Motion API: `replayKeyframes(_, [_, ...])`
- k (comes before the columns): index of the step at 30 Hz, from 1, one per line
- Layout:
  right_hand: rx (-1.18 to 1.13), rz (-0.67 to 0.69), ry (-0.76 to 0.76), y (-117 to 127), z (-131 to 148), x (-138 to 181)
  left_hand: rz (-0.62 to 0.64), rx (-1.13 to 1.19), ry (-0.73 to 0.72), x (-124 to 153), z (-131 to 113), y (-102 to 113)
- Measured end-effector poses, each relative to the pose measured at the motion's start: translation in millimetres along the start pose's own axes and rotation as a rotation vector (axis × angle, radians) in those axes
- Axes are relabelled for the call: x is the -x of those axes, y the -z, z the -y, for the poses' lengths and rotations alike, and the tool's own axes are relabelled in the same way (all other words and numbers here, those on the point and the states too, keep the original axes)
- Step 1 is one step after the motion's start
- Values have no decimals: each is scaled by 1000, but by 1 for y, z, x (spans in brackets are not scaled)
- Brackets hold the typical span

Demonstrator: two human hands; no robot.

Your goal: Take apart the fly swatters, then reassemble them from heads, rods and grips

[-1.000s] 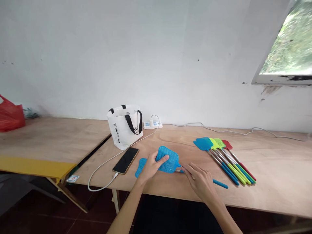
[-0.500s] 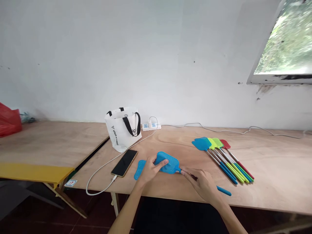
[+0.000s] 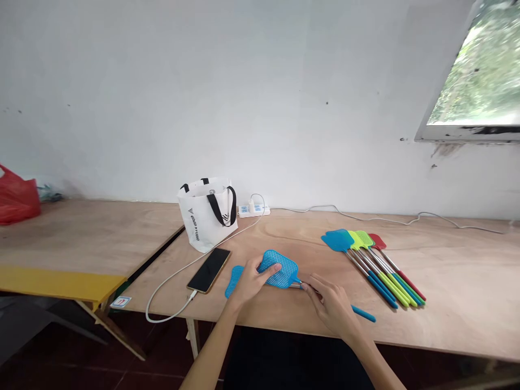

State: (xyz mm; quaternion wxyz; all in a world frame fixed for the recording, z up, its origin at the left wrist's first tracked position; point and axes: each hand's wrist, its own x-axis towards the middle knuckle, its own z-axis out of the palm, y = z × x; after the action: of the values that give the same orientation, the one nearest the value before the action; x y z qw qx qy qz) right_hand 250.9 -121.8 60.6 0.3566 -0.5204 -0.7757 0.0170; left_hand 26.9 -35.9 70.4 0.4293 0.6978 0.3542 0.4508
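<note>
My left hand (image 3: 248, 283) grips the perforated head of a blue fly swatter (image 3: 284, 269), with the thumb laid over its face. Close to the neck, my right hand (image 3: 331, 303) has its fingers closed around the swatter's thin metal shaft. A second blue fly swatter (image 3: 233, 281) lies flat on the table, partly hidden under my left hand. A blue handle (image 3: 363, 313) sticks out to the right of my right hand; which of the two swatters it belongs to I cannot tell.
Several fly swatters (image 3: 377, 271) in blue, yellow-green, green and red lie fanned out on the right. To the left are a phone (image 3: 209, 270) on a white cable and a white bag (image 3: 209, 216). A power strip (image 3: 254, 210) sits by the wall.
A little more metal shaft shows between the swatter's head and my right fingers. The blue handle's end has shifted left, closer to my right hand. My left hand keeps its hold.
</note>
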Motion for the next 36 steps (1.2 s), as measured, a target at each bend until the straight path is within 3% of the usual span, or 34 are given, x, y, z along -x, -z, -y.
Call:
replayKeyframes(11, [94, -33, -30, -9, -7, 0, -41, 73, 17, -2, -6, -1])
replayKeyframes(15, [189, -66, 48, -9, -12, 2, -33, 145, 67, -2, -7, -4])
replayKeyframes(22, [208, -72, 72, -12, -17, 2, -4, 26, 38, -2, -8, 0])
replayKeyframes(25, [123, 5, 9, -19, -28, 2, -45, 23, 38, -7, 1, 9])
replayKeyframes(29, [90, 60, -75, -24, -60, 6, -226, -35, 60, -16, 30, 29])
replayKeyframes(31, [107, 62, -96, -20, -75, 8, -228, -69, 93, -18, 44, 40])
replayKeyframes(36, [230, -126, 14, -4, -85, 7, -190, -150, 168, -12, 52, 50])
